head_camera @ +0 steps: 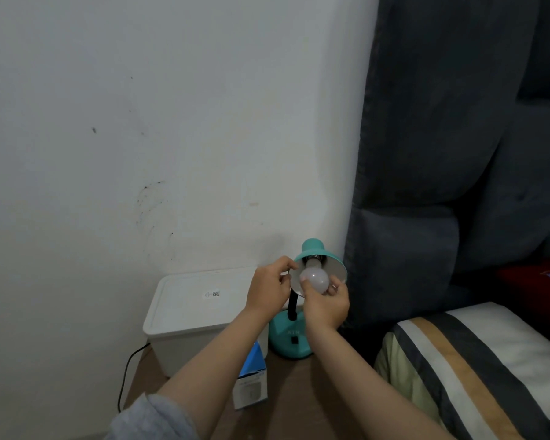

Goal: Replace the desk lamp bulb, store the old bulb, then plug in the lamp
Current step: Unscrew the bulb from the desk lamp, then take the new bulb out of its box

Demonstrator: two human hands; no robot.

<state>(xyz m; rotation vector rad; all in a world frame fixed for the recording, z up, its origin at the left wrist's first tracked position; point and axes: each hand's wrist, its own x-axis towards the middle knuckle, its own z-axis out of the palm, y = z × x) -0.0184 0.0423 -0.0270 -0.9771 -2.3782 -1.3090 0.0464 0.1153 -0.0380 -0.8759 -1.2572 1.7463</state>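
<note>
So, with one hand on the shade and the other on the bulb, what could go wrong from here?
1. The right hand grips the bulb only by its round glass, so it could slip and drop.
2. The left hand pinches just the rim of the teal lamp shade; the shade may twist, or the lamp base may tip.
3. The blue bulb box stands at the table edge, near the left forearm, and could be knocked off.

Teal lamp [291, 336] upright on brown table [299, 392], shade [335, 269] tilted toward camera. Left hand [269, 292] pinching shade rim. Right hand [326, 304] gripping white bulb [315, 279], base in socket. White box [188, 315] left of lamp; blue carton [251, 376] in front. Black cord [126, 373] along wall.
</note>
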